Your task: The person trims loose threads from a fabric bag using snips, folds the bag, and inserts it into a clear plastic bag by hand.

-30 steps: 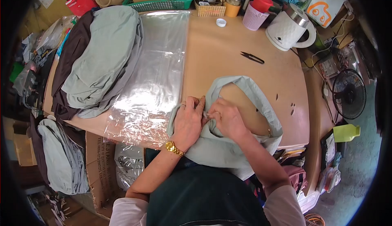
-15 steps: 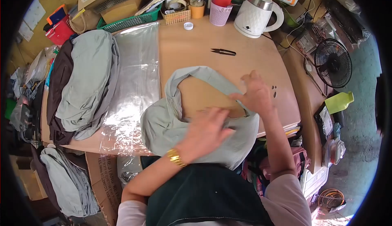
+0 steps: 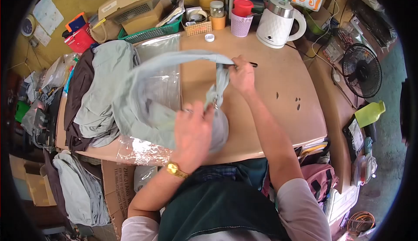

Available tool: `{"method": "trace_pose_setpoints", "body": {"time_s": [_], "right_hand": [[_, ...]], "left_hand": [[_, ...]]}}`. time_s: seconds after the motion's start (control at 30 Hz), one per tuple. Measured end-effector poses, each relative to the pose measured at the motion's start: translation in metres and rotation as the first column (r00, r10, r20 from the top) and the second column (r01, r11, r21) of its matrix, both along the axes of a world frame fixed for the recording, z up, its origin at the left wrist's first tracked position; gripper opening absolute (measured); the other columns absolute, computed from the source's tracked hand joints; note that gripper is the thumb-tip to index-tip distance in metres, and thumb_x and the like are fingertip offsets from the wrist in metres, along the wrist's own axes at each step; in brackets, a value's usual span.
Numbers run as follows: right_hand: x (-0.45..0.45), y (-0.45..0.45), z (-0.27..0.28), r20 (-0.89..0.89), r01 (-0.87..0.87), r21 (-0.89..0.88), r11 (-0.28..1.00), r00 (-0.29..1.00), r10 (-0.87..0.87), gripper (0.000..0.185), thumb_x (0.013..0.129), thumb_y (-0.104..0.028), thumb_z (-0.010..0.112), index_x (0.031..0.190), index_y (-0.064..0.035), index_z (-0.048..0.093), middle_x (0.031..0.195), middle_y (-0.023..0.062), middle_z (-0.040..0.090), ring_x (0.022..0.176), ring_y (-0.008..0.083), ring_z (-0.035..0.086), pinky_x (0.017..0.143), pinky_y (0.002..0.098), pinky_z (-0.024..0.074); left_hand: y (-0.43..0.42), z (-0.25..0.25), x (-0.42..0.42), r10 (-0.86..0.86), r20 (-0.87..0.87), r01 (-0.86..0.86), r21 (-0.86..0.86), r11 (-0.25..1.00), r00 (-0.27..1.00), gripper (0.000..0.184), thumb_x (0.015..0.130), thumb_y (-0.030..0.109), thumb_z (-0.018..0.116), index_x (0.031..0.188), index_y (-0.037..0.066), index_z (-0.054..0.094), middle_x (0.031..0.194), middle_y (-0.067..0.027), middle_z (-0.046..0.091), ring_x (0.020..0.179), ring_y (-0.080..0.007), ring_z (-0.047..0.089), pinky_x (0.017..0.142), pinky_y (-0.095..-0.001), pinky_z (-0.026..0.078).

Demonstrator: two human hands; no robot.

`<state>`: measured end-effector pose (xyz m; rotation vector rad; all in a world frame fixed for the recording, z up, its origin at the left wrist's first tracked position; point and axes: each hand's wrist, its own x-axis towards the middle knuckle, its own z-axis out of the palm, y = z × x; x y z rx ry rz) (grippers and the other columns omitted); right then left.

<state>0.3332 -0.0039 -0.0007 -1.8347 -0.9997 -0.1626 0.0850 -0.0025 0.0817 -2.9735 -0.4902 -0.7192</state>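
A pale grey-green cloth shoulder bag [image 3: 130,115] is lifted partly off the table, its wide strap arching above the opening and blurred by motion. My right hand [image 3: 242,73] is closed on the strap at its right end. Lower down, my left hand [image 3: 193,130] grips the bag's edge near the opening, fingers curled with the tips partly hidden. Just behind my right hand lie black thread snips [image 3: 253,64], mostly covered by it. Under the bag is a clear plastic sheet [image 3: 167,45].
Folded grey-green and dark brown cloth pieces [image 3: 104,58] are stacked at the left of the table [image 3: 270,123]. Along the back stand a green basket [image 3: 152,32], a pink cup [image 3: 241,25] and a white kettle [image 3: 274,25]. A black fan [image 3: 361,70] is at the right.
The bag has gone from lying in front of me to being raised and swung left. Both hands have closed on it, my right hand moving left and up. The view has shifted slightly.
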Motion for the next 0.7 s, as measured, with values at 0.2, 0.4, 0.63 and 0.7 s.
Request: {"method": "trace_pose_setpoints", "body": {"time_s": [0.2,0.4,0.63,0.7], "right_hand": [[-0.010,0.009,-0.042,0.164,-0.028,-0.410,0.912,0.981,0.103,0.019,0.080,-0.011,0.064,0.098,-0.0037,0.065,0.106,0.0170,0.059,0.099,0.0383,0.059,0.085,0.0455,0.0495],[-0.029,-0.042,0.041,0.103,-0.017,-0.200,0.980,0.994,0.038,0.028,0.084,-0.007,0.064,0.112,-0.0063,0.060,0.109,0.0146,0.058,0.109,0.0375,0.055,0.090,0.0455,0.0471],[-0.095,-0.055,-0.028,0.233,-0.314,-0.169,0.934,0.908,0.347,0.009,0.074,0.002,0.068,0.082,-0.0037,0.067,0.081,0.0137,0.061,0.075,0.0340,0.061,0.067,0.0391,0.0506],[-0.085,-0.050,-0.038,0.127,-0.297,-0.208,0.932,0.937,0.327,0.007,0.073,0.001,0.069,0.078,-0.0037,0.066,0.080,0.0134,0.061,0.075,0.0335,0.061,0.070,0.0403,0.0501]], "left_hand": [[-0.021,-0.090,-0.009,0.047,-0.299,-0.065,-0.050,0.997,0.953,0.050,0.082,0.007,0.055,0.128,-0.011,0.050,0.094,-0.0121,0.052,0.088,-0.0256,0.056,0.072,-0.0376,0.045],[-0.023,-0.097,-0.007,0.083,-0.322,-0.085,0.009,0.996,0.943,0.049,0.086,0.008,0.053,0.129,-0.013,0.047,0.096,-0.0121,0.052,0.084,-0.0232,0.057,0.069,-0.0361,0.046],[-0.023,-0.095,-0.007,0.076,-0.330,-0.088,-0.022,0.996,0.941,0.046,0.087,0.007,0.052,0.129,-0.012,0.049,0.095,-0.0112,0.052,0.082,-0.0216,0.057,0.068,-0.0346,0.046],[-0.024,-0.098,-0.007,0.079,-0.310,-0.098,-0.047,0.994,0.947,0.047,0.087,0.006,0.052,0.130,-0.011,0.049,0.093,-0.0103,0.051,0.083,-0.0211,0.057,0.068,-0.0342,0.046]]}}
